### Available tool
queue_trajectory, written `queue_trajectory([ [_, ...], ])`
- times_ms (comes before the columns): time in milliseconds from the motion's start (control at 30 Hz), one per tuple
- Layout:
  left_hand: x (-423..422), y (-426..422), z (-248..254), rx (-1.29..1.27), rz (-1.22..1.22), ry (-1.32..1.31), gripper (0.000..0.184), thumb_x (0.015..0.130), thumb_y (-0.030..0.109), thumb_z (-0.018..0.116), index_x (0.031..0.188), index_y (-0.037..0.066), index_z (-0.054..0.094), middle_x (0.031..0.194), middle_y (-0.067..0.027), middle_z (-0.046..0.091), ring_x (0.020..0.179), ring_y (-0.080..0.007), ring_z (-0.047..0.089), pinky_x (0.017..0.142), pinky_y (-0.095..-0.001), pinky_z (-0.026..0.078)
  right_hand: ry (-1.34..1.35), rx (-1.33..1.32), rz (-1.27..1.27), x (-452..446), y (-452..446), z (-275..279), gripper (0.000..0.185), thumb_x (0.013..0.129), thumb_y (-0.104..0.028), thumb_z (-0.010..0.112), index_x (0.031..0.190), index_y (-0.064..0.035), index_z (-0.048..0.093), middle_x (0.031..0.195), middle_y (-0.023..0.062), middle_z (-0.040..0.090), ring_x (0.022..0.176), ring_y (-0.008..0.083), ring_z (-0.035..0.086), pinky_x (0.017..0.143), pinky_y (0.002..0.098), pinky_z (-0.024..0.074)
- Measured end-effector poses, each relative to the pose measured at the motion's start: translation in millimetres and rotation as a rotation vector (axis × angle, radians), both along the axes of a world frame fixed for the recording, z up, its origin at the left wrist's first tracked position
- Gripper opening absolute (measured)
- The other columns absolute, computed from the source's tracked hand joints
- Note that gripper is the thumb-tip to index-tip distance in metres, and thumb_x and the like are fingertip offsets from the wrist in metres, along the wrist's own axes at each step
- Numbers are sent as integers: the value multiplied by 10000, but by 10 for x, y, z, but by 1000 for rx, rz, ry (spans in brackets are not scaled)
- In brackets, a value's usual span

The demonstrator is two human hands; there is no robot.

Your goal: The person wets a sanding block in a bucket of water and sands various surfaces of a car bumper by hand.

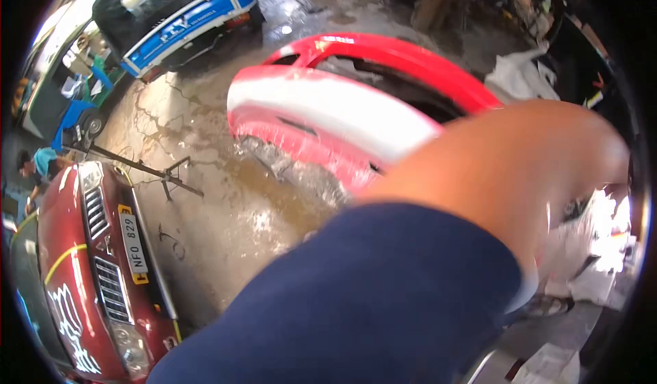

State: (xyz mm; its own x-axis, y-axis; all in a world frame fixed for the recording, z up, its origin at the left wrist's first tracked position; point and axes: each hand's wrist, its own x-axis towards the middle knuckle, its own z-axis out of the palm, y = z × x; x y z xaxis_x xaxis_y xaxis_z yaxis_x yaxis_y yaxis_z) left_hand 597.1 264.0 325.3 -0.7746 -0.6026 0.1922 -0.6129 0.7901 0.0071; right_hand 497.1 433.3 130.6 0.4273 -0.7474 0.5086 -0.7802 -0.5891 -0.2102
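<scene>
From my remote seat I see one bent arm [506, 158] w/ navy sleeve [342, 295] crossing the view, but both hands are out of sight, so I can't tell if they grip smth or not. The red-and-white bumper [321, 97] is partly hidden behind the arm, w/ water [301, 172] along its lower edge; a dark metal stand [165, 177] is between it & the maroon car [58, 213].

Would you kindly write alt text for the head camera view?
A blurred, bent arm in a dark blue sleeve crosses the foreground, partly hiding a red and white car bumper. A dark red car stands at the picture's left, a blue vehicle at top; neither hand is clearly visible.
</scene>
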Motion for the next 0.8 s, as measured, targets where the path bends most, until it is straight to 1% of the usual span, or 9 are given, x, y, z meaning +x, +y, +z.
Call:
queue_trajectory([
  [100,-164,-180,-141,15,-21,-8,471,973,476,590,1144,58,723,1106,-186,721,1022,-358,692,880,-472,552,3,-26,-26,55,-43,-21,558,1063,-250,415,1547,27,384,1632,214,346,1533,360,290,1267,488,169],
  [233,-441,-219,-244,24,-15,-32,446,977,452,588,1134,59,729,1102,-187,726,1012,-360,697,870,-474,557,9,-75,-49,62,3,-27,572,1051,-262,440,1539,33,389,1629,220,345,1525,373,297,1262,503,176],
  [333,-509,-126,-465,72,7,-69,427,980,434,587,1127,61,734,1100,-188,729,1005,-361,702,863,-475,561,10,-59,-76,-11,58,-42,584,1042,-271,459,1533,37,392,1627,226,344,1520,383,302,1259,514,181],
  [367,-565,-209,-391,67,25,-44,421,981,428,586,1125,61,735,1099,-188,730,1002,-362,703,861,-476,562,37,-96,-77,-81,1,-22,587,1038,-274,465,1530,39,393,1626,227,344,1518,386,303,1258,518,183],
  [400,-634,-213,-433,82,30,-38,415,982,422,586,1122,62,737,1098,-188,731,1000,-362,705,859,-476,564,47,-104,-101,-135,40,-42,591,1035,-277,471,1528,40,394,1625,229,343,1516,389,305,1257,522,185],
  [533,-541,-324,-614,117,97,-17,391,986,398,584,1113,64,743,1094,-189,735,990,-364,711,849,-478,569,53,-103,-164,-336,5,-92,608,1023,-289,497,1520,46,399,1622,236,342,1508,402,312,1252,536,192],
  [633,-630,-397,-670,123,96,-3,374,988,381,583,1105,65,747,1091,-190,738,983,-366,715,842,-479,573,56,-108,-188,-306,41,-153,620,1013,-297,516,1514,51,402,1619,241,341,1503,412,317,1249,547,198],
  [733,-345,-168,-592,66,102,65,358,991,363,582,1098,67,752,1089,-191,742,975,-367,719,835,-481,576,33,-128,-175,-183,72,-75,633,1004,-306,535,1508,55,405,1617,246,340,1497,422,322,1245,558,203],
  [800,329,406,-328,17,148,203,347,993,351,581,1093,68,755,1087,-191,744,970,-368,722,831,-482,579,85,-150,-187,-359,7,-37,642,998,-312,547,1504,58,408,1615,249,339,1493,429,325,1243,566,207],
])
